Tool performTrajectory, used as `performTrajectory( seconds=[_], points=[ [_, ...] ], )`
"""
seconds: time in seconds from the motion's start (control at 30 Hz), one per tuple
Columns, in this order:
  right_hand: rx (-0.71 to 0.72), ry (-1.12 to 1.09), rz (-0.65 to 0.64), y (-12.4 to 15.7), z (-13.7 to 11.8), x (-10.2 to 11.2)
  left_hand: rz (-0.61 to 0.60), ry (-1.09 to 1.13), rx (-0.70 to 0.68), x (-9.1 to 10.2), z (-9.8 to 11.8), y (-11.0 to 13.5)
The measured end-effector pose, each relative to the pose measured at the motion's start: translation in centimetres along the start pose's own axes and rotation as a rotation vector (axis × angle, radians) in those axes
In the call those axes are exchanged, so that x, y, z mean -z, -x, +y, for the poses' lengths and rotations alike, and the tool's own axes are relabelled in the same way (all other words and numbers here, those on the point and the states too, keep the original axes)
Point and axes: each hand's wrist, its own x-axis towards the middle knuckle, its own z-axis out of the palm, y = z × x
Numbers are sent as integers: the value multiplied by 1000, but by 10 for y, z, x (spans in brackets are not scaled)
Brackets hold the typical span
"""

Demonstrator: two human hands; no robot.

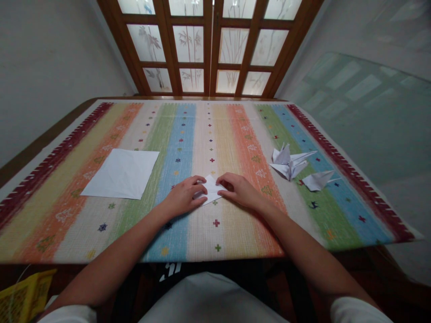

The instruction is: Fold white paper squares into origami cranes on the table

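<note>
Lying part-folded on the tablecloth (202, 242), a small white paper (212, 187) is pinched at either side by the left hand (186, 195) and right hand (239, 190); seemingly finished paper cranes (289, 168) are set right of the grip, a flat unfolded sheet (121, 174) left.

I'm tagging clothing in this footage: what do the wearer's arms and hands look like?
The left hand and right hand are bare, with no gloves, rings or watch visible. The forearms are uncovered; the left sleeve and right sleeve are plain white.
</note>
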Motion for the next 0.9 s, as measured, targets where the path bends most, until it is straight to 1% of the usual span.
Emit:
performTrajectory(
  seconds=[0.13, 0.3, 0.4, 0.57, 0.67, 0.77, 0.83, 0.9],
  points=[
    [-25, -57, 33, -1, 0, -3, 17, 1, 33, -3, 2, -1],
    [-51, -89, 96, -3, 5, -7, 102, 24, 103, -9, 0, -1],
    [-83, -121, 83, -4, 6, -8, 112, 42, 106, -11, -1, -1],
    [-96, -145, 59, -4, 4, -9, 88, 51, 150, -8, 2, -3],
    [-41, -120, 48, -3, 1, -7, 112, 46, 154, -6, 4, -3],
    [51, -83, -11, -1, 0, -3, 147, 43, 169, -6, 5, -3],
    [98, -53, -53, 0, -1, 0, 132, 48, 153, -5, 5, -2],
    [132, 4, -74, 1, 0, 1, 97, 23, 108, -5, 5, -2]
  ],
)
